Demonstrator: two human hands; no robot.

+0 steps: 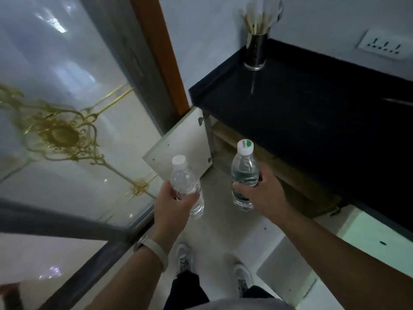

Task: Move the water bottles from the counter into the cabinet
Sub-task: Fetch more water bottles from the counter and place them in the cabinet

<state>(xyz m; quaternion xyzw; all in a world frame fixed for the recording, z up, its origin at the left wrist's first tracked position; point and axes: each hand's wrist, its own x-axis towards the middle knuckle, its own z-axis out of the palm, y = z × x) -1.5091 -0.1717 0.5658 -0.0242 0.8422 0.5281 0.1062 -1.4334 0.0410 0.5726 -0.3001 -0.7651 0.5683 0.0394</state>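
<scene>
My left hand [173, 203] grips a clear water bottle with a plain white cap [182, 175], held upright over the floor. In my right hand [264, 193] is a second clear bottle with a green-and-white cap [244, 166], also upright. Both bottles hang in front of the cabinet [228, 139] under the black counter [301, 104]. The cabinet's left door [178, 142] is swung wide open. A wooden shelf edge shows inside; the rest of the interior is hidden under the counter.
A dark cup of utensils [255, 50] stands at the counter's back left corner. A wall socket [385, 44] is above the counter. A glass door with gold ornament [67, 135] fills the left. Another open door panel [368, 233] juts out at right. My shoes [184, 257] stand on the pale floor.
</scene>
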